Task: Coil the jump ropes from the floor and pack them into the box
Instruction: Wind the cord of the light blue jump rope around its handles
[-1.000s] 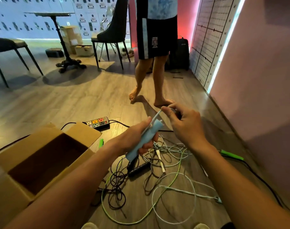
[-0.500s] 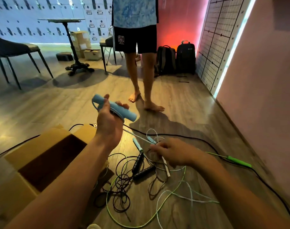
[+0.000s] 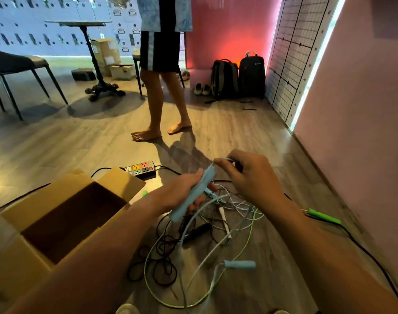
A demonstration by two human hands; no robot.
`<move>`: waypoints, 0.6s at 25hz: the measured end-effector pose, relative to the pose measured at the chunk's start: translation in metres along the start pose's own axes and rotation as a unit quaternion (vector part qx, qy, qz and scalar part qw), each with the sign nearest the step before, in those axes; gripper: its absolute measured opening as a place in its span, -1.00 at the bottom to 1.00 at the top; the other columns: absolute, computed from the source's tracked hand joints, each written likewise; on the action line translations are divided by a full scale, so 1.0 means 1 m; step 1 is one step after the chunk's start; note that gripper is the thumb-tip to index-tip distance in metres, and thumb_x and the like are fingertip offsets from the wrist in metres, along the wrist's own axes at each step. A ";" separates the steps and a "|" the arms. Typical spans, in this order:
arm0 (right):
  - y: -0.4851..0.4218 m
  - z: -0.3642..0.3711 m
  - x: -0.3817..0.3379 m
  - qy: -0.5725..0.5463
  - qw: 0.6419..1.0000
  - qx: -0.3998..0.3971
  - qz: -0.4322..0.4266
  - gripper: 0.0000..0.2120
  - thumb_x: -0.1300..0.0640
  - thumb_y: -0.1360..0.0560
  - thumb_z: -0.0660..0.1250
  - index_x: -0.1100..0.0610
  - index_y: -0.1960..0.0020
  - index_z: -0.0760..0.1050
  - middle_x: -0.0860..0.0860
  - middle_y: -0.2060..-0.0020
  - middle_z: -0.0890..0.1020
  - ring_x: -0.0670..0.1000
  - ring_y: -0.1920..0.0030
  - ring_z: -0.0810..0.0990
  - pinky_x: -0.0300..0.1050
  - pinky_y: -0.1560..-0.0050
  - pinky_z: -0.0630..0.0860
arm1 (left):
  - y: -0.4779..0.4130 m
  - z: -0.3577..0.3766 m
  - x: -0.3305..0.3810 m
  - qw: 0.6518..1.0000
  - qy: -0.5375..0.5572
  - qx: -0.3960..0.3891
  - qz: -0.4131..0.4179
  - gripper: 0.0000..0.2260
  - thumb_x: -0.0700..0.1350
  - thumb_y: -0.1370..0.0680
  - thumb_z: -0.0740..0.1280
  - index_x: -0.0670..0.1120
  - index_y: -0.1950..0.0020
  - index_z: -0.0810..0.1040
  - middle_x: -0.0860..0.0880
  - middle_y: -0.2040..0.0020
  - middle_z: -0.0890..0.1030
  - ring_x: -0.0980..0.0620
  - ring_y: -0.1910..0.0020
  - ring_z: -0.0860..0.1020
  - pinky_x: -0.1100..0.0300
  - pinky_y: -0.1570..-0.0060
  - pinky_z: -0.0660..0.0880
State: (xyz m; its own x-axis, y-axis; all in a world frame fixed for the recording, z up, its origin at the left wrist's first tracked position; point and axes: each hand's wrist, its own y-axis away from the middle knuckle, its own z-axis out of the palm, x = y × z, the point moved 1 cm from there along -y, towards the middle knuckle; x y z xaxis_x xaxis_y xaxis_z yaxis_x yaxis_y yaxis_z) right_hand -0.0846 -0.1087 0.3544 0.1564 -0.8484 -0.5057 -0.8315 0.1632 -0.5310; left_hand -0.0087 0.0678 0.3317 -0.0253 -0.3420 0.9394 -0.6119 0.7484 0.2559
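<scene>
My left hand [image 3: 182, 191] grips a light blue jump rope handle [image 3: 193, 197], held slanted above the floor. My right hand [image 3: 252, 177] pinches the pale blue cord [image 3: 225, 160] at the handle's upper end. That rope's other blue handle [image 3: 240, 264] lies on the floor below. Under my hands sits a tangle of ropes [image 3: 193, 241]: black, white, green and pale blue cords mixed together. A green handle [image 3: 325, 216] lies to the right near the wall. The open cardboard box [image 3: 19, 252] stands on the floor at the left, and its visible inside shows no ropes.
A barefoot person [image 3: 161, 87] stands just beyond the ropes. A power strip [image 3: 140, 168] with a black cable lies behind the box. Chairs, a pedestal table [image 3: 96, 64] and small boxes stand at the back left. Backpacks [image 3: 238, 75] lean at the back wall; a pink wall runs along the right.
My left hand lowered the blue handle from its raised position back over the tangle. My right hand rose from the floor cords to the handle's top end. The standing person stepped to the left.
</scene>
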 end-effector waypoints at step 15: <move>0.017 0.027 0.007 -0.004 0.932 -0.331 0.147 -0.41 -0.34 -0.59 0.10 0.12 0.28 0.50 -0.01 0.45 0.46 -0.03 0.44 0.41 -0.10 0.28 0.38 | -0.002 -0.035 0.024 0.765 0.543 0.225 0.264 -0.77 0.05 -0.69 0.06 -0.09 -0.05 0.36 -0.03 0.24 0.42 0.04 0.27 0.45 0.09 0.04 0.45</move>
State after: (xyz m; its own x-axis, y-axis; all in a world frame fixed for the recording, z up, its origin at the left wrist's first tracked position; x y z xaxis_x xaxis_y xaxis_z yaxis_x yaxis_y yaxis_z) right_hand -0.0830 -0.0985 0.3234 -0.1285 -0.8114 -0.5702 -0.9854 0.0396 0.1657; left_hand 0.0196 0.0776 0.3617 0.1597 0.7962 0.5835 -0.9591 0.2652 -0.0993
